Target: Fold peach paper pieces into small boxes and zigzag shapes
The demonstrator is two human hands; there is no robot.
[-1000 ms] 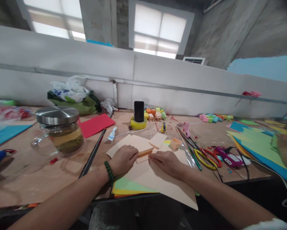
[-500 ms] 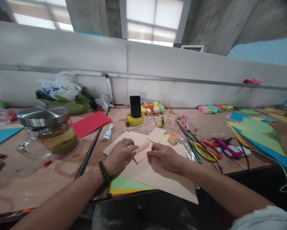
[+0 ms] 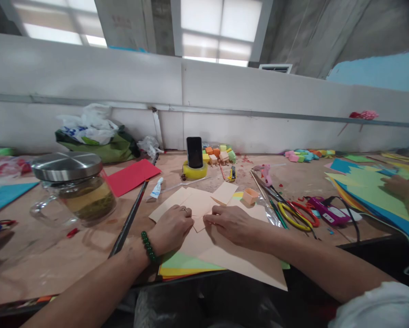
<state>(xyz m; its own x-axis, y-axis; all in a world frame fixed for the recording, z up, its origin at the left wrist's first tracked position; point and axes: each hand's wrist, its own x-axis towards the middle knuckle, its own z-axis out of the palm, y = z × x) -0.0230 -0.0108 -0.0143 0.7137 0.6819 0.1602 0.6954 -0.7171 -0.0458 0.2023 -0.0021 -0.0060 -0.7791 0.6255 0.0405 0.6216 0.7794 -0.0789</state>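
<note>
A small piece of peach paper (image 3: 199,223) lies between my two hands on top of larger peach sheets (image 3: 247,262). My left hand (image 3: 175,228), with a green bead bracelet at the wrist, has its fingers curled down on the piece's left edge. My right hand (image 3: 229,225) pinches the right edge, thumb and fingers together. The fingertips hide parts of both edges. Just beyond lies a folded peach paper strip (image 3: 225,193), and to its right stands a small peach paper box (image 3: 250,196). Green and yellow sheets stick out from under the peach ones.
A glass teapot (image 3: 88,200) stands at the left, near red paper (image 3: 134,176). A phone (image 3: 194,152) rests on a yellow tape roll (image 3: 194,171). Scissors (image 3: 295,215), a pink glue gun (image 3: 266,175) and a purple device (image 3: 327,212) lie right. Another person's hand (image 3: 401,187) touches coloured paper.
My left hand's fingers have moved down and right, closing onto the small piece of peach paper. My right hand has shifted slightly left. The other person's hand has moved left over the coloured paper.
</note>
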